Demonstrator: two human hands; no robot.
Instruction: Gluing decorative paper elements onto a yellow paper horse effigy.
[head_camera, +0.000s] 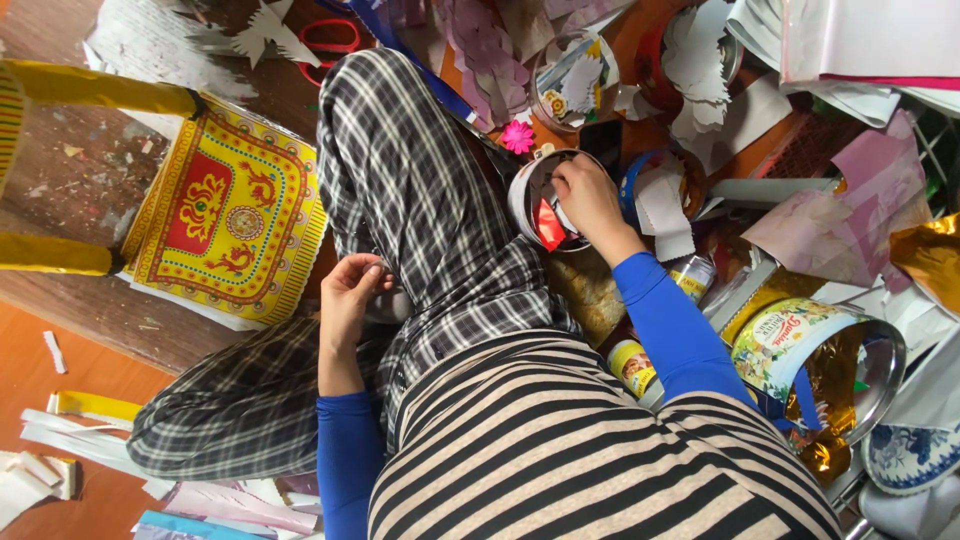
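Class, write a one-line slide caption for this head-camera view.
Seated among paper scraps, a person's right hand reaches into a round tin while the left hand rests on a plaid trouser leg.

We note a worn wooden floor (80, 170), dusty and flecked with paper scraps; an orange-brown stretch lies at lower left. Daylight looks soft and even. Paper clutter crowds the upper right: white cut-outs (700, 60), pink sheets (860, 190), gold foil (930, 255). Red-handled scissors (328, 40) lie on the boards.
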